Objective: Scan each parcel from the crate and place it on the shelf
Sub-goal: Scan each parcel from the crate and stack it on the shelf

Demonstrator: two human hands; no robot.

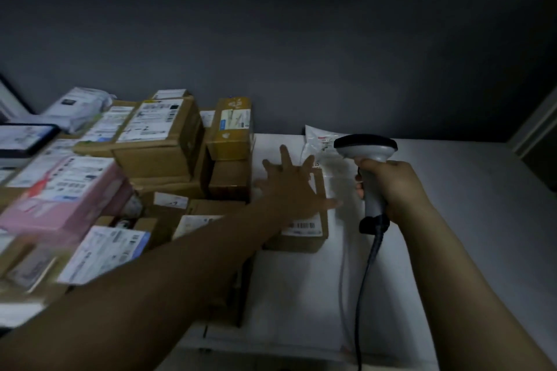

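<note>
a barcode scanner is held upright in the right hand, whose fingers are wrapped tight around its pale handle; the dark-topped head is turned away from the camera, and a dark cable hangs from the base of the handle toward the bottom edge of the frame. the left hand is stretched forward with its fingers spread wide apart and is laid flat over a small brown cardboard parcel; nothing is gripped by it. this parcel is set on the white shelf surface, just right of the heaped boxes, and a white barcode label is seen on its near end. a clear plastic mailer bag is lying behind the parcel, partly hidden by the scanner head. on the left, a crowded pile of parcels is seen: a large brown box with white labels on top, a yellow-brown box standing beside it, and a pink box nearer the camera, blurred. whether the pile sits in a crate cannot be told. a dark grey wall is seen behind everything.
</note>
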